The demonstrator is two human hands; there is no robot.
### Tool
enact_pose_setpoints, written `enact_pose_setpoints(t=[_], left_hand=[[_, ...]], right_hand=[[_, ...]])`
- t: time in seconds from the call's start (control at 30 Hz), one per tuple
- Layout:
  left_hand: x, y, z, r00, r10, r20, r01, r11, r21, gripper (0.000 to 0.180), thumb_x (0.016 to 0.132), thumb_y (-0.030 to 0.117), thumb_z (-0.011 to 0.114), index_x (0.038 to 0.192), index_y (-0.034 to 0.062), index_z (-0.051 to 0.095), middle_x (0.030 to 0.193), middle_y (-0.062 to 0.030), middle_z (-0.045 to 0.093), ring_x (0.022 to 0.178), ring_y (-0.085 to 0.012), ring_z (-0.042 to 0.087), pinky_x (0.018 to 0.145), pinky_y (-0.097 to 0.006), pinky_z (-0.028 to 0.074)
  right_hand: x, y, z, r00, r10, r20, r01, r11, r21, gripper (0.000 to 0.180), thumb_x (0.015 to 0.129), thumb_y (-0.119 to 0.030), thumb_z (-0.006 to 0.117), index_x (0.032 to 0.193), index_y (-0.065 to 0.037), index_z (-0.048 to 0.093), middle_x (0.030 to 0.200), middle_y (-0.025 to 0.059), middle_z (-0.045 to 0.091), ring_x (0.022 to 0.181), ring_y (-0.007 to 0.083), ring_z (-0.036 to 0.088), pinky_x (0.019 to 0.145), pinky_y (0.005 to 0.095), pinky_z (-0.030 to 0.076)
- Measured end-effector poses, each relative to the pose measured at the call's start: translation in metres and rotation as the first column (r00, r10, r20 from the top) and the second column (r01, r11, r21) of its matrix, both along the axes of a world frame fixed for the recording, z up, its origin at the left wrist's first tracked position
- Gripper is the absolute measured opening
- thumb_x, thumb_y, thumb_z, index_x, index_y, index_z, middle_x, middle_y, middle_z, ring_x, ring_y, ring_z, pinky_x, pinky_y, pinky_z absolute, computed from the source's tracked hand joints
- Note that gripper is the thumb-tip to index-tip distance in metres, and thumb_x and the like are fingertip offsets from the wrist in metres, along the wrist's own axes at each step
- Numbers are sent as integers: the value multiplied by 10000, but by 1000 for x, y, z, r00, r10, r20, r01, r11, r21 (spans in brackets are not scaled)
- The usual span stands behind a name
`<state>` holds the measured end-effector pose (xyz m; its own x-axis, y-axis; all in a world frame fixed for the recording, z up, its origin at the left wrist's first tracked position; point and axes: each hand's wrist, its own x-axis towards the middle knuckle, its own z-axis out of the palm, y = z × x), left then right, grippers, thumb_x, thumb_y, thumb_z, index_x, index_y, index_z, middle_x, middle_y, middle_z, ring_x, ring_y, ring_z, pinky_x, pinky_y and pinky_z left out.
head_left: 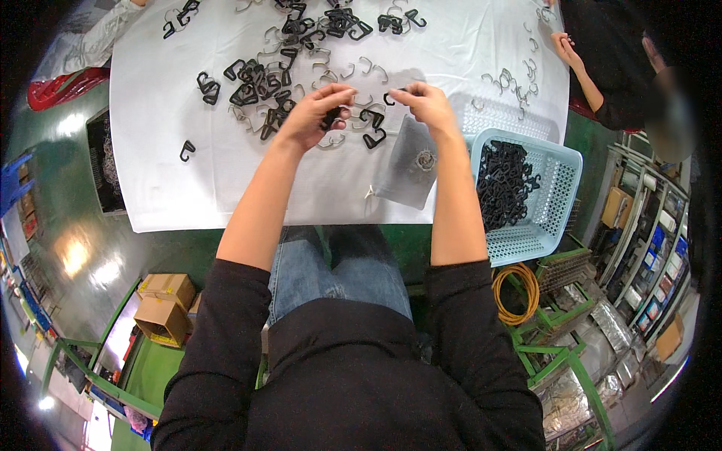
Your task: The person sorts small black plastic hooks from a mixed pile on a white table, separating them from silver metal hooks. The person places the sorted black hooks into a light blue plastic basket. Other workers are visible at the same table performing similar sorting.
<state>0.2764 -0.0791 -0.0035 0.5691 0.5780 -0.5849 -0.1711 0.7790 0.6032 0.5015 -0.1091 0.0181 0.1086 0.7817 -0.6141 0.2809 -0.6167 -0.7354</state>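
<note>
Two bare hands are working over a white table [165,180], and we are looking down on them from above. We are pinching a small black plastic clip [332,116] in the fingers of the left hand [312,116]. The right hand [425,101] is closing its fingertips near another black clip [388,98], though we cannot tell whether it is truly gripping it. Both pieces are sitting between the hands, close above the tabletop. We judge that keeping the fingertips tight and the parts squarely aligned matters most here. More black clips [259,83] and bent wire springs [361,68] are lying scattered just beyond the hands. Beside the right forearm, a light blue basket [560,188] is holding many black pieces.
</note>
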Motion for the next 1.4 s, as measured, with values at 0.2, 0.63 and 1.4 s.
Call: enact_pose_setpoints(t=[0.2, 0.63, 1.4], left_hand=[[50, -30, -28, 603, 276, -749, 655, 366, 661, 204, 737, 229, 677, 869, 86, 617, 748, -89, 612, 680, -199, 587, 595, -326, 443], [-78, -7, -9, 714, 333, -617, 105, 819, 564, 242, 752, 245, 693, 812, 18, 637, 703, 30, 558, 646, -62, 460, 592, -202, 369], [-139, -29, 17, 906, 386, 173, -393, 920, 4, 286, 869, 316, 529, 890, 44, 614, 891, -62, 588, 674, -131, 545, 511, -224, 395]], right_hand=[[6, -38, 24, 440, -221, -870, 528, 847, 52, 121, 762, -127, 628, 808, -68, 532, 736, 19, 505, 593, 130, 482, 505, 210, 335], [-91, -47, -7, 556, 420, 717, -223, 907, -358, 517, 704, -277, 705, 1052, 25, 471, 1116, 170, 496, 919, 311, 605, 762, 369, 505], [-123, 39, -13, 811, 429, 397, -507, 855, 112, 260, 727, -186, 667, 962, -95, 603, 948, 89, 597, 828, 246, 617, 642, 352, 492]])
